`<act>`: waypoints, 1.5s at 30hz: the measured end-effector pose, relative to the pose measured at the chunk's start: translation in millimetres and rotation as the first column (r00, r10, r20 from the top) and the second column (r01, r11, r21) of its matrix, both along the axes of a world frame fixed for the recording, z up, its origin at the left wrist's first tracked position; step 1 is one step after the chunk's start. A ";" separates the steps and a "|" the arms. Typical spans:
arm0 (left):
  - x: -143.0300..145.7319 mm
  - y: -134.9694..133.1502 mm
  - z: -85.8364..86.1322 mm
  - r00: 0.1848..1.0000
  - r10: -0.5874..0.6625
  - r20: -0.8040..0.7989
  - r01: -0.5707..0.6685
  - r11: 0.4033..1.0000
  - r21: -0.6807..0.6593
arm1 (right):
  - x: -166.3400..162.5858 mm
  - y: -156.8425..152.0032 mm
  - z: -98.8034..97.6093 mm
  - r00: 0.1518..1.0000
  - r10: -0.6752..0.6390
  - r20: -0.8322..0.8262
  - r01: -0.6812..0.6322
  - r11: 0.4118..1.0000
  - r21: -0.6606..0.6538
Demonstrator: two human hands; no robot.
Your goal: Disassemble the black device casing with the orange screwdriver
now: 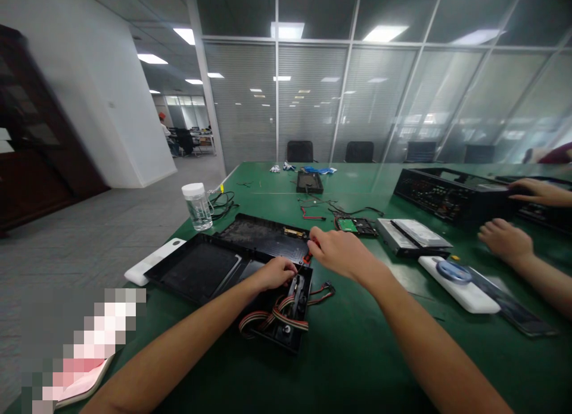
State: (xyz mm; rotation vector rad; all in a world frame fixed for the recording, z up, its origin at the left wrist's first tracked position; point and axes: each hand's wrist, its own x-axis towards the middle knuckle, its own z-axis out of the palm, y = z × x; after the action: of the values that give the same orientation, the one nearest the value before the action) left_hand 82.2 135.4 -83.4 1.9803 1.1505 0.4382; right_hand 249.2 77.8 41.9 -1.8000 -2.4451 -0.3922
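Observation:
In front of me on the green table lies an opened black device case [196,268]. At its right end, striped ribbon wires [290,316] spill over a metal-and-black inner part. My left hand [277,272] rests over this end, its fingers pinched near the top of the part; what they hold, if anything, is too small to make out. My right hand [335,250] is closed just above and to the right. A red-and-black handled tool [307,258] shows under its fingers, beside the case corner. A dark flat panel [257,235] lies behind the case.
A clear jar with white lid [197,207] stands left. A circuit board [353,225], loose wires and a silver drive box [413,236] lie to the right. A white power bank [456,286] sits nearer. Another person's hands [507,240] are beside a black chassis [447,193].

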 end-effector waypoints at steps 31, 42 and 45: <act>-73.2 29.0 48.9 0.763 0.134 -0.633 0.075 0.953 0.293 | 54.7 31.7 5.1 -0.181 0.147 -0.972 -0.350 0.914 0.204; -80.3 55.0 58.6 0.838 0.179 -0.516 0.175 0.808 0.563 | -15.1 -114.4 -126.9 0.845 0.529 -0.081 -0.532 0.847 -0.016; -66.5 68.8 51.7 0.746 0.094 -0.659 0.262 0.869 0.420 | -8.5 -122.6 -133.6 0.888 0.459 -0.039 -0.458 0.888 0.039</act>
State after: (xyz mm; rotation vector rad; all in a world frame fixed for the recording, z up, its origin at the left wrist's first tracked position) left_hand 15.8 204.2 -31.8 2.7663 1.4627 -0.0772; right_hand 240.7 -44.9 -91.7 -1.1400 -2.6988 -0.3333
